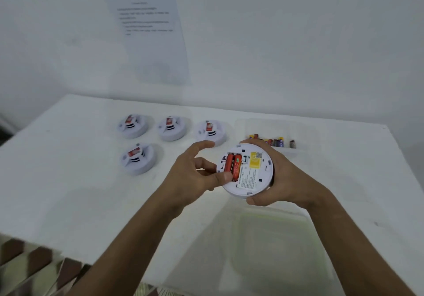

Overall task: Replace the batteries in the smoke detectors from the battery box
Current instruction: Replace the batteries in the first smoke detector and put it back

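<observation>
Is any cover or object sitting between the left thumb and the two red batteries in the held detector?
Nothing visible. The compartment is open, and the left hand has its thumb on the red batteries while the right hand holds the detector.

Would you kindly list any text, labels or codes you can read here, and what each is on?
Nothing is legible.
White paper sheet on the wall: printed lines, blurred.
Round white smoke detector gripped in the right hand: white label's small print, yellow sticker and square code, all too small.
Red batteries under the left hand's thumb: markings unreadable.
</observation>
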Available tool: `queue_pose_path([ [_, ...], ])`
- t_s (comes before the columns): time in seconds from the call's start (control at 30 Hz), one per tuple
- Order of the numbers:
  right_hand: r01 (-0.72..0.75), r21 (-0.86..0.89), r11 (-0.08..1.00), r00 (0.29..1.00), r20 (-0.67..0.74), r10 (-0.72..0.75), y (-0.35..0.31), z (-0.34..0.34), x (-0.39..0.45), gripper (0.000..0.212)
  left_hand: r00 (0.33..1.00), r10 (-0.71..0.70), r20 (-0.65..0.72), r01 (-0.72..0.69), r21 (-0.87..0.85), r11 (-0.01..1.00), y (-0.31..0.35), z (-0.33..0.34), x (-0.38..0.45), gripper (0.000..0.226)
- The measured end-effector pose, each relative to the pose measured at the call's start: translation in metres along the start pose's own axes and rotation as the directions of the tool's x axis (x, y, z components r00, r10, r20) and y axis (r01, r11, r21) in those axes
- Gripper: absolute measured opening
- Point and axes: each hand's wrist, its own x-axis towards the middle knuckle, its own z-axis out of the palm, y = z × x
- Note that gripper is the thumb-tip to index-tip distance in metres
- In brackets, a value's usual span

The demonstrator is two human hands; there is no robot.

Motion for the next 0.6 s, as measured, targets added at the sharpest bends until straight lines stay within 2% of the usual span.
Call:
queue_pose_path([
  [0.23, 0.015, -0.017, 1.0, 0.996, 0.093, -0.014, -0.001, 0.016, 0.022, 0.095, 0.998, -0.051, -0.044, 0.046, -0.11, 0.993, -0.025, -0.031, -0.004, 0.055],
  [0.27, 0.016, -0.019, 1.0, 0.996, 0.088, -0.014, 0.0, 0.014, 0.022, 0.095, 0.995, -0.051, -0.091, 0.046, -0.053, 0.998, -0.032, -0.037, -0.001, 0.057],
  [0.3, 0.015, -0.024, 1.0, 0.997, 0.082, -0.013, 0.001, 0.011, 0.021, 0.095, 0.988, -0.036, -0.151, 0.047, 0.074, 0.996, -0.042, -0.044, 0.002, 0.056],
  [0.37, 0.006, -0.024, 1.0, 0.997, 0.077, -0.004, 0.002, 0.004, 0.018, 0.095, 0.977, 0.002, -0.214, 0.081, 0.38, 0.921, -0.064, -0.056, 0.01, 0.057],
  [0.4, 0.002, -0.021, 1.0, 0.997, 0.082, 0.0, 0.002, 0.001, 0.016, 0.095, 0.981, -0.004, -0.196, 0.099, 0.478, 0.873, -0.073, -0.06, 0.013, 0.063],
  [0.5, -0.01, 0.004, 1.0, 0.995, 0.097, 0.01, 0.002, -0.006, 0.011, 0.096, 0.99, -0.112, -0.084, 0.14, 0.633, 0.761, -0.091, -0.064, 0.023, 0.083],
  [0.6, -0.016, 0.008, 1.0, 0.993, 0.121, 0.014, 0.001, -0.007, 0.008, 0.096, 0.987, -0.155, -0.042, 0.136, 0.725, 0.675, -0.094, -0.064, 0.031, 0.089],
])
